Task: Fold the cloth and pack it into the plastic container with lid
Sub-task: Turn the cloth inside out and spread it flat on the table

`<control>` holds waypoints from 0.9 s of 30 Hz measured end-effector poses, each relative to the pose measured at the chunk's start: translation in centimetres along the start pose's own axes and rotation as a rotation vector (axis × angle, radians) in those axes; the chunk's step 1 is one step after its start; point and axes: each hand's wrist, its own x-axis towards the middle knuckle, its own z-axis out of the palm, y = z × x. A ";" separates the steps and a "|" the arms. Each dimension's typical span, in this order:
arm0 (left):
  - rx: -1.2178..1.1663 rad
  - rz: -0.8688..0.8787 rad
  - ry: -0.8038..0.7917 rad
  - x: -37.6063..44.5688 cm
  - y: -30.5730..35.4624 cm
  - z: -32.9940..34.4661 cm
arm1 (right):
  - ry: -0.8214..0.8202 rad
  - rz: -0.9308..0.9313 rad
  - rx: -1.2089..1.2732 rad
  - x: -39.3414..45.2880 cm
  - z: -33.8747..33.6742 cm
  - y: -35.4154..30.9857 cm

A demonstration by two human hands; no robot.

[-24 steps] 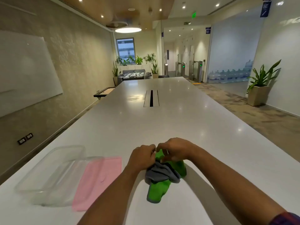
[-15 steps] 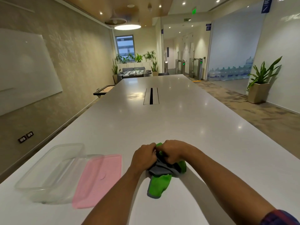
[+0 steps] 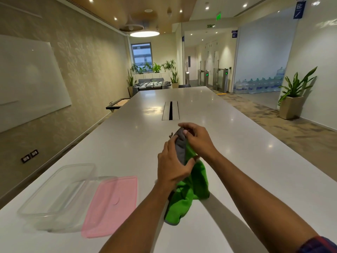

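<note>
- Left hand [image 3: 172, 166] is clamped on the cloth [image 3: 189, 190]: thumb pressed across the front, fingers [image 3: 171, 141] curled round the grey side, closed tight on the fabric.
- Right hand [image 3: 197, 138] is up at the top of the cloth, thumb and fingers [image 3: 184, 126] nipped together on the grey upper edge, the rest of the hand loosely curled.
- The cloth is lifted between both hands, grey face up top, green face hanging down in a crumpled bunch; its lowest fold looks to reach the table [image 3: 237, 143], though contact there is hard to tell.
- It hangs over the middle of the table's near end, well in from both long edges.
- Clear container [image 3: 56, 194] sits open toward the near-left corner, close to the left edge, nothing in it.
- Pink lid [image 3: 111, 205] lies flat just right of it, its left side overlapping the container's right rim.
- A bare strip of table separates the lid from the left forearm.
- Right of the cloth the table is bare out to the right edge; ahead it runs clear up to the cable slot [image 3: 170, 110] in the centre.
</note>
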 end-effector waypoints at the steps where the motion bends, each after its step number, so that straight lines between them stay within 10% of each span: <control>1: 0.002 -0.019 0.030 0.5 0.5 -0.1 | 0.017 -0.041 -0.037 0.1 -0.1 -0.5; 12: -0.019 0.053 0.263 4.8 3.4 -2.8 | 0.339 -0.546 -0.481 2.6 -3.1 -6.4; 27: 0.053 0.300 0.183 11.3 5.8 -7.8 | 0.217 -0.253 -0.163 5.0 -9.2 -10.0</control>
